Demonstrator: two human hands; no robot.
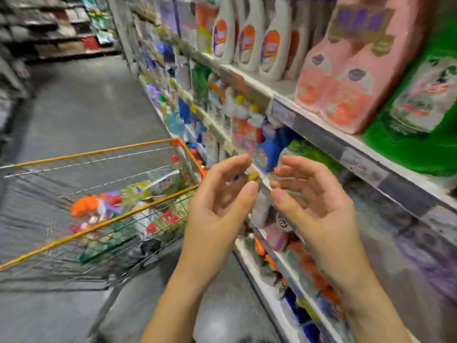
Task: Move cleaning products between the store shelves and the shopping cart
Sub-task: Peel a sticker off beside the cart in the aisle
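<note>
**Both hands empty, between cart and shelf: next pick pending**

Head view, heavy motion blur.

- Step in hand (judgement): reaching for the next product. Both hands are raised towards the mid shelf, so likely a shelf-to-cart pick. Direction can't be confirmed.
- To do it well: pick one target before closing in. The blue plastic bottle (268,152) just behind the fingertips is the nearest candidate. Take it by the body with both hands and lift it clear of the grey metal shelf edge (321,137). Don't drag neighbours off the packed row.
- Left hand (217,201): palm inward, fingers loosely curled, holding nothing.
- Right hand (314,201): mirrors it, thumb and fingers apart, also empty. The two hands are near each other, not touching.
- Cleaning products: white bottles with orange labels (272,45) and pink refill packs (346,78) sit on the upper shelf. A mixed pile of blurred packs (99,206) lies in the orange-rimmed wire shopping cart (99,152), left of the hands.
</note>
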